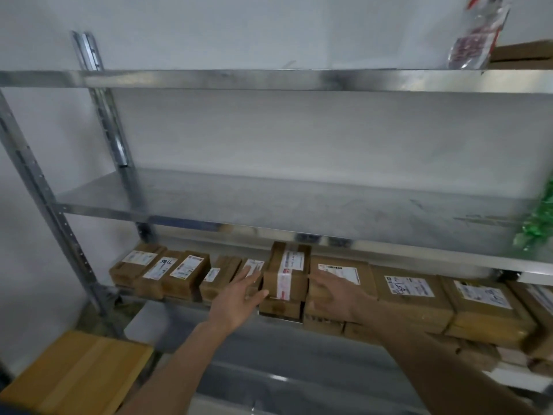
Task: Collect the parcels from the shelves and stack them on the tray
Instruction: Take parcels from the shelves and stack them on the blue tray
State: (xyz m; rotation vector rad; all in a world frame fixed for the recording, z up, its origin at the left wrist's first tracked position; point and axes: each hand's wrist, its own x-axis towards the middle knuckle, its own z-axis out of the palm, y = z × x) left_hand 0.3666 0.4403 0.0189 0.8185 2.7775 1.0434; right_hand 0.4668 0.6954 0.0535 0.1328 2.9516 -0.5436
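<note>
Several brown cardboard parcels with white labels line a low metal shelf (179, 299). One taped parcel (287, 272) sits on top of another in the middle of the row. My left hand (239, 298) reaches in with straight fingers against that parcel's left side. My right hand (332, 293) is at its right side, fingers spread, over a flat parcel (344, 272). Neither hand curls round anything. More parcels (413, 295) lie stacked to the right. A wooden tray (74, 375) lies at the lower left.
Above the parcels the middle metal shelf (269, 205) is bare, with a green crinkled bag (538, 223) at its right end. A clear printed bag (475, 37) and a brown box (523, 55) sit on the top shelf. A white wall stands behind.
</note>
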